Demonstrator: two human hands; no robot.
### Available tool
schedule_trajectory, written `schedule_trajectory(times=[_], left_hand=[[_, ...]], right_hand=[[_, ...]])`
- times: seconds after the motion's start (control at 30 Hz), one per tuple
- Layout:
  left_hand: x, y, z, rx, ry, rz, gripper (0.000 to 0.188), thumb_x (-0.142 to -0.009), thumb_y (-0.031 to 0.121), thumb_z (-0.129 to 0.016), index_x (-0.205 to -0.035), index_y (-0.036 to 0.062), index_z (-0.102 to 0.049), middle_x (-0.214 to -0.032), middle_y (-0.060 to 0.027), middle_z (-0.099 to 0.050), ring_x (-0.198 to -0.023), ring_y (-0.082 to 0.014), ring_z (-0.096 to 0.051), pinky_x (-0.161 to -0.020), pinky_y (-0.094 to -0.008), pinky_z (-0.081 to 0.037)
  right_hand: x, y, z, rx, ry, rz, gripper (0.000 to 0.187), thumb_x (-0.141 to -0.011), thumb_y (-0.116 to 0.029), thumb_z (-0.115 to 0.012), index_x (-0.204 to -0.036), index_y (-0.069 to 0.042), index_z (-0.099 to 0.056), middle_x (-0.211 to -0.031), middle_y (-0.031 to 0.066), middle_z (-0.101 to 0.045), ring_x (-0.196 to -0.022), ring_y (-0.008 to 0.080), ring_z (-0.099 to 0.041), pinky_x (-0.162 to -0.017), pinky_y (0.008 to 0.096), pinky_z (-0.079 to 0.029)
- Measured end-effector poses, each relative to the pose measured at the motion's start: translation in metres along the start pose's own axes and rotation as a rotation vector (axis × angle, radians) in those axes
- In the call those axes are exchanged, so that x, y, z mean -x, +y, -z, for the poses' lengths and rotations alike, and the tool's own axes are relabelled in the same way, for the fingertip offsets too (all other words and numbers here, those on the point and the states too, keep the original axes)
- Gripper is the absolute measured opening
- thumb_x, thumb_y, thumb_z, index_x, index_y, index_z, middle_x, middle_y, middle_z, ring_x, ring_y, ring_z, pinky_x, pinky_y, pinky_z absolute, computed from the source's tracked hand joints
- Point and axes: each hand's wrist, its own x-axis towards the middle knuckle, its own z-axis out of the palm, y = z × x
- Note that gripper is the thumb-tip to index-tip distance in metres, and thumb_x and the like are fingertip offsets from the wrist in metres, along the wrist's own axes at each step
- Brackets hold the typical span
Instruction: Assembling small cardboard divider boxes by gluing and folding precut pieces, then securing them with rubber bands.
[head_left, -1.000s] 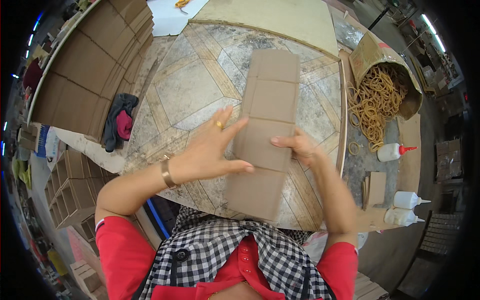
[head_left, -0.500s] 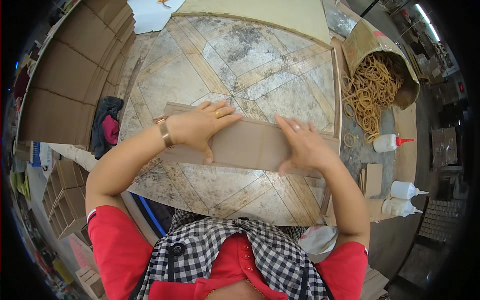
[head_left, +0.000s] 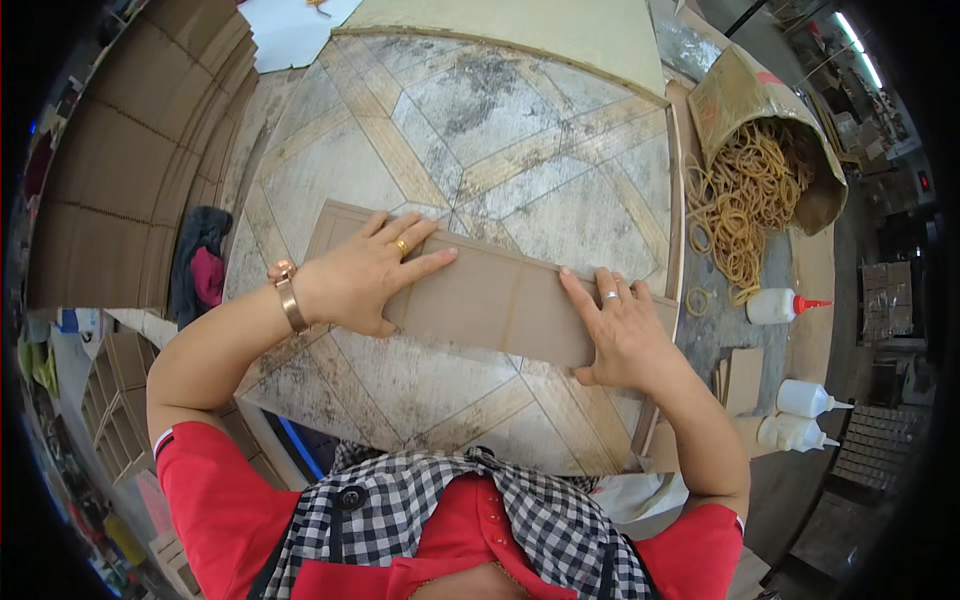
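Pressing cardboard strip (head_left: pixel 490 295) flat on worktop (head_left: pixel 520 130); long axis runs left–right under my left hand (head_left: pixel 365 275) and right hand (head_left: pixel 625 335), fingers spread, gripping nothing.

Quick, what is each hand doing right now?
Left hand: open, flat on the cardboard strip.
Right hand: open, pressing the same strip.

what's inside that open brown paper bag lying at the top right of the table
The paper bag lies on its side, with tan rubber bands filling its mouth and spilling onto the table. The bag's wall covers the deeper part, so anything further in is hidden.
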Motion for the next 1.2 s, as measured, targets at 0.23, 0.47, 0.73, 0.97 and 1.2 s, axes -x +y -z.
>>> schedule_trajectory(times=[0.23, 0.47, 0.73, 0.97, 1.2], left_hand=[[-0.098, -0.102, 0.045, -0.018, 0.082, 0.018, 0.104, -0.051, 0.025, -0.077, -0.143, 0.0169, -0.029, -0.131, -0.0242, -0.037, -0.121, -0.0385, -0.038, -0.101, -0.0433, -0.038], [-0.103, -0.12, 0.052, -0.024, 0.101, 0.089, 0.104, -0.051, 0.025, -0.077, -0.143, 0.0187, -0.03, -0.135, -0.0265, -0.035, -0.123, -0.0385, -0.038, -0.101, -0.0413, -0.038], [-0.085, -0.123, 0.037, -0.007, 0.11, 0.03, 0.098, -0.053, 0.025, -0.076, -0.141, 0.0186, -0.036, -0.138, -0.026, -0.035, -0.122, -0.0382, -0.04, -0.103, -0.042, -0.036], [-0.103, -0.133, 0.06, -0.043, 0.184, 0.083, 0.091, -0.055, 0.026, -0.076, -0.138, 0.0171, -0.041, -0.139, -0.0264, -0.034, -0.122, -0.0389, -0.04, -0.102, -0.0418, -0.036], [-0.044, -0.072, 0.024, 0.084, 0.078, -0.052, 0.092, -0.056, 0.037, -0.08, -0.138, 0.0186, -0.043, -0.136, -0.0266, -0.037, -0.119, -0.0396, -0.043, -0.1, -0.042, -0.038]], right_hand=[[-0.092, 0.086, 0.05, 0.038, 0.122, -0.079, 0.111, -0.053, -0.031, -0.079, -0.145, -0.01, -0.022, -0.131, 0.0281, -0.04, -0.123, 0.038, -0.041, -0.102, 0.0475, -0.03], [-0.116, 0.105, 0.064, 0.036, 0.167, -0.079, 0.108, -0.051, -0.032, -0.08, -0.144, -0.012, -0.028, -0.136, 0.0281, -0.038, -0.119, 0.0443, -0.044, -0.106, 0.0466, -0.032], [-0.11, 0.096, 0.046, -0.029, 0.156, -0.008, 0.103, -0.055, -0.034, -0.078, -0.143, -0.01, -0.031, -0.134, 0.0282, -0.04, -0.122, 0.0423, -0.042, -0.103, 0.0455, -0.032], [-0.131, 0.112, 0.067, 0.0, 0.202, -0.057, 0.103, -0.056, -0.034, -0.079, -0.144, -0.012, -0.03, -0.134, 0.028, -0.04, -0.123, 0.0415, -0.042, -0.104, 0.0442, -0.032], [-0.055, 0.062, 0.025, -0.125, 0.103, 0.106, 0.103, -0.056, -0.036, -0.081, -0.143, -0.011, -0.032, -0.133, 0.0294, -0.04, -0.122, 0.0421, -0.043, -0.106, 0.0468, -0.03]])
